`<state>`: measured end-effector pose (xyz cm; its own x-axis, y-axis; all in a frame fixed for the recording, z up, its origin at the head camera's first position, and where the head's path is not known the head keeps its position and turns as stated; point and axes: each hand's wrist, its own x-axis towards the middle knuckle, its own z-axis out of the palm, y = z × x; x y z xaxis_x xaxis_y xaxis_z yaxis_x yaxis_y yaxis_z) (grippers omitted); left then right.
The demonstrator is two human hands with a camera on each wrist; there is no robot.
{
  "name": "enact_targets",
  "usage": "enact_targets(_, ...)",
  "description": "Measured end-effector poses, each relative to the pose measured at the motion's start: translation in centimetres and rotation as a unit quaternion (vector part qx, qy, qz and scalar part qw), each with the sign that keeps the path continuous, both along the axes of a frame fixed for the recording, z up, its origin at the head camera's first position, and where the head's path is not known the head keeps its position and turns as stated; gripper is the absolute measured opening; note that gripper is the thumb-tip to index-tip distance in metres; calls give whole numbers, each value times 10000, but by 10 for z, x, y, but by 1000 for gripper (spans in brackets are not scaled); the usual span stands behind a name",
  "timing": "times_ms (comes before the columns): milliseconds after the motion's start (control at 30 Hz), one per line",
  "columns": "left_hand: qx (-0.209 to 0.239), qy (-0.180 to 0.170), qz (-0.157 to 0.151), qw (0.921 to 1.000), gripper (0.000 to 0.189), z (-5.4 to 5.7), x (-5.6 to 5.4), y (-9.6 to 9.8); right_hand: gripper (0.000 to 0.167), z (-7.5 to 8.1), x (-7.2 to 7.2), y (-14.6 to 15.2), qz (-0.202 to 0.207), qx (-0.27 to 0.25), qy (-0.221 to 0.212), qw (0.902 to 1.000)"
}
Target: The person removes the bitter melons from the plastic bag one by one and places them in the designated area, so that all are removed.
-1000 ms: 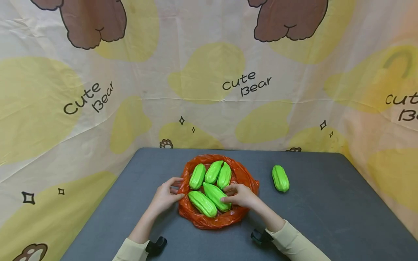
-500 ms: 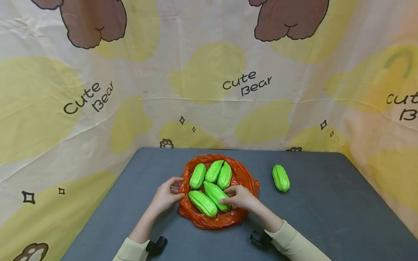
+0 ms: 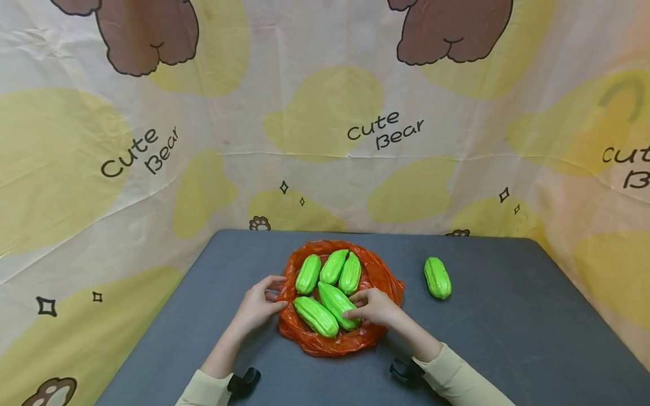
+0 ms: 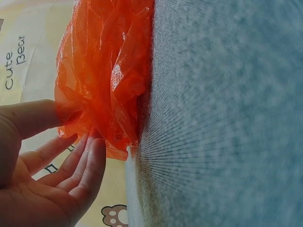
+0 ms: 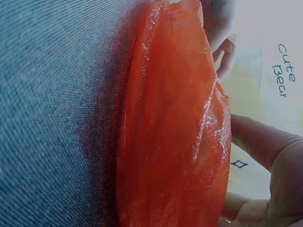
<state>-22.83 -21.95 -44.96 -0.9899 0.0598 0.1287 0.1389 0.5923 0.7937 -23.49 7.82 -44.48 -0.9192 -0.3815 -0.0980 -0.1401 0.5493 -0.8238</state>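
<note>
Green gourd (image 3: 336, 303) lies in the red bag (image 3: 387, 277), near the surface's (image 3: 508, 316) far edge. Right hand (image 3: 377, 308) pinches gourd's near end; left hand (image 3: 256, 304) pinches bag's left side. Gourd likely light, stiff, slightly slick; best held across ribbed middle. Bag looks thin, floppy.

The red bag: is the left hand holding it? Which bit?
Yes, the left hand pinches the red bag by its crumpled edge, on the left side.
</note>
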Motion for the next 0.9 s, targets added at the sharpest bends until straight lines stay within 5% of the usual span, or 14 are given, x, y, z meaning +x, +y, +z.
enact_targets(900,59,-18,-26,10000,49,4,3,-1,64,31,3,13,-378,-492,-499,9968)
